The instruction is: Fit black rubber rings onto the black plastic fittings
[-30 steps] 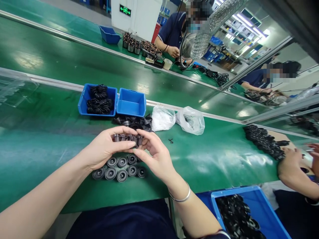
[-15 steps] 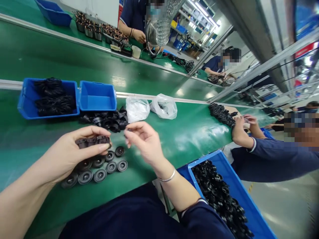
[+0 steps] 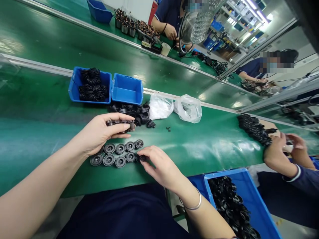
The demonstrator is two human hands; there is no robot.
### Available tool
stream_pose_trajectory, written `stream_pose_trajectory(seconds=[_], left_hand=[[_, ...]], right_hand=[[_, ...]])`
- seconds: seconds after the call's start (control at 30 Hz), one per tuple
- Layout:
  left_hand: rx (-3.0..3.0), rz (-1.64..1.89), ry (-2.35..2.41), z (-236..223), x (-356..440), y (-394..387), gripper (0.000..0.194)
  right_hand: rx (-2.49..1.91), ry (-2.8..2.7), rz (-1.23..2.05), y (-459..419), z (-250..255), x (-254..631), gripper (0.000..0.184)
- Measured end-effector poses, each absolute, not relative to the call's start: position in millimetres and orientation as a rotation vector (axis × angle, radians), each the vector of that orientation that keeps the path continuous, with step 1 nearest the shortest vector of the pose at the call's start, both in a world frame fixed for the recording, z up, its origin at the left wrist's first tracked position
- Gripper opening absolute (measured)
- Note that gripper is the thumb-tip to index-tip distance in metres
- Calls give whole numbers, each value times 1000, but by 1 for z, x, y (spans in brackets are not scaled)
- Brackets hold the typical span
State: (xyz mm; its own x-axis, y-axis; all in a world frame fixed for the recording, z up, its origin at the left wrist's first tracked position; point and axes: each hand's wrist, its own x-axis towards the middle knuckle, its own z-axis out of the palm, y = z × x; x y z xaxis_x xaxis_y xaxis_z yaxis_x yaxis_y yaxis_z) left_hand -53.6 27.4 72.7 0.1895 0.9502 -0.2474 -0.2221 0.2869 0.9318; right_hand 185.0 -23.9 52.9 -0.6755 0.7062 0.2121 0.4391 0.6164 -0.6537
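Observation:
My left hand (image 3: 112, 127) is closed around a short row of small dark cylindrical parts (image 3: 132, 124), held above the green bench. Below it lie two rows of round black discs with ringed faces (image 3: 120, 161). At the right end of the back row, one disc (image 3: 139, 143) shows a swirled face. My right hand (image 3: 157, 166) pinches a round black part (image 3: 142, 158) at the right end of the front row. The fingers partly cover that part. Behind my left hand is a pile of black moulded pieces (image 3: 142, 114).
Two blue bins stand behind: one (image 3: 71, 89) holds black cable coils, the other (image 3: 127, 89) looks empty. Clear plastic bags (image 3: 188, 109) and tiny black bits (image 3: 168, 129) lie nearby. A blue crate (image 3: 264, 212) of black parts stands at right, beside a co-worker's hands (image 3: 281, 146).
My right hand has moved from beside my left hand down to the right end of the front row of discs. My left hand still holds its parts. The camera view has shifted left.

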Motion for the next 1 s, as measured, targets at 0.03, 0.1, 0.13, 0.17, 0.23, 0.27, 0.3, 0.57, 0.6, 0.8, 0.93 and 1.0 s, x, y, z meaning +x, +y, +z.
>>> stream_pose_trajectory(seconds=[0.03, 0.1, 0.13, 0.17, 0.23, 0.27, 0.3, 0.57, 0.6, 0.8, 0.93, 1.0], left_hand=[[900, 1005, 1029, 73, -54, 27, 29], [899, 1003, 1027, 73, -54, 27, 28], [900, 1000, 1028, 73, -54, 28, 28], [903, 999, 1031, 73, -53, 28, 28], [910, 998, 1036, 73, -53, 28, 28], [914, 998, 1037, 73, -53, 28, 29], [919, 999, 1036, 73, -53, 28, 29], [964, 987, 1037, 74, -53, 27, 23], [974, 985, 1039, 73, -53, 27, 23], [1012, 945, 1062, 70, -53, 26, 25], [1047, 925, 1066, 68, -53, 26, 25], [1133, 901, 1087, 69, -53, 26, 25]], right_hand=[[-908, -2400, 780, -24, 53, 185, 33], [-907, -2407, 763, -23, 54, 185, 33], [-904, -2408, 762, -23, 55, 185, 33], [-901, -2406, 761, -23, 55, 186, 34], [-899, -2402, 770, -23, 55, 187, 34], [-900, -2400, 776, -24, 54, 187, 34], [-905, -2400, 780, -24, 53, 188, 35], [-932, -2449, 723, -22, 54, 190, 42], [-952, -2462, 710, -21, 54, 190, 53], [-995, -2488, 626, -13, 38, 187, 75], [-1018, -2441, 680, -3, 41, 188, 75], [-1051, -2371, 675, 1, 50, 187, 75]])
